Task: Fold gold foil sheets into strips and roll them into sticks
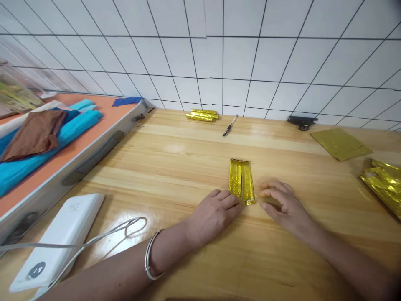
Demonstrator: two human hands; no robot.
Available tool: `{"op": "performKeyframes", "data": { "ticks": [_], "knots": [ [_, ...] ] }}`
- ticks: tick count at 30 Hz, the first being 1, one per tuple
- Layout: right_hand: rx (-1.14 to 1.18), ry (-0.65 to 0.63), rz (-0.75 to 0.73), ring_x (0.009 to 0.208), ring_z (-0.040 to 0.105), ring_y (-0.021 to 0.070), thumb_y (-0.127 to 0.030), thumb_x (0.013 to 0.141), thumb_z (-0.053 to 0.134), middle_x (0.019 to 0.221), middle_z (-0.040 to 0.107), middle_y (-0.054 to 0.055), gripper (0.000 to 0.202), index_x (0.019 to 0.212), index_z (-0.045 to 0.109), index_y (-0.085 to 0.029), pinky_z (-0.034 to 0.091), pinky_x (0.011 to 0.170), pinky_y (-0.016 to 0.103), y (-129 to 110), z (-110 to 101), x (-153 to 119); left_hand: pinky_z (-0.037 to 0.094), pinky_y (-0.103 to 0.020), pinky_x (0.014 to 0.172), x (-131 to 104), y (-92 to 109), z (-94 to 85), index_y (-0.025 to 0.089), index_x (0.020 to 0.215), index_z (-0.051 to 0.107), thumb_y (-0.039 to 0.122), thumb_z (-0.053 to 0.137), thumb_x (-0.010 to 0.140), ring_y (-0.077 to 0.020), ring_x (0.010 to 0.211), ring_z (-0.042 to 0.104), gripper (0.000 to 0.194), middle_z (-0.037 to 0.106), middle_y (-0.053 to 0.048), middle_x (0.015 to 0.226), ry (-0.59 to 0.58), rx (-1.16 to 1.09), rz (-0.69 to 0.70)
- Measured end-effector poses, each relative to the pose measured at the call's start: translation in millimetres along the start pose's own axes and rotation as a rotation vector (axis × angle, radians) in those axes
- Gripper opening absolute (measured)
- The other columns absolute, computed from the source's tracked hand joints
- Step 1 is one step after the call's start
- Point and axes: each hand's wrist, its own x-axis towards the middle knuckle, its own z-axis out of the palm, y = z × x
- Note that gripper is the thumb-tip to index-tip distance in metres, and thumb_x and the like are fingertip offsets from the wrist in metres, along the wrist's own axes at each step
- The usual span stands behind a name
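A folded piece of gold foil (235, 175) lies on the wooden table (175, 167), with a dark slit running down its middle. The fingers of my left hand (216, 215) are bent together at the foil's near left corner; whether they pinch it is hidden. Just right of the foil, my right hand (283, 205) hovers with thumb and fingers apart and nothing between them.
Gold rolls (202, 115) and a pen (230, 125) lie near the tiled wall. At right are a black clip (303, 121), a flat gold sheet (341, 143) and crumpled gold foil (384, 184). A white power bank (62, 238) with cables and an orange surface with cloths (37, 129) occupy the left.
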Motion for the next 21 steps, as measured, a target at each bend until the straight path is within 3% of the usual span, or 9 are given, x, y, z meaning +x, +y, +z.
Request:
{"op": "performKeyframes", "data": {
  "ticks": [16, 21],
  "knots": [
    [-0.071, 0.072, 0.004, 0.103, 0.049, 0.0239, -0.021, 0.073, 0.061, 0.105, 0.058, 0.005, 0.005, 0.077, 0.063, -0.024, 0.039, 0.086, 0.043, -16, 8, -2, 0.037, -0.035, 0.083, -1, 2, 4.9, 0.02, 0.129, 0.043, 0.023, 0.038, 0.093, -0.021, 0.099, 0.049, 0.036, 0.056, -0.008, 0.115, 0.014, 0.033, 0.012],
    [-0.06, 0.077, -0.001, 0.099, 0.05, 0.0226, -0.025, 0.078, 0.058, 0.101, 0.059, 0.005, 0.007, 0.073, 0.062, -0.022, 0.039, 0.084, 0.041, -20, 7, 0, 0.037, -0.035, 0.084, 1, 3, 4.3, 0.02, 0.13, 0.042, 0.022, 0.039, 0.092, -0.0209, 0.1, 0.048, 0.038, 0.056, -0.008, 0.116, 0.012, 0.038, 0.026]
  ]
}}
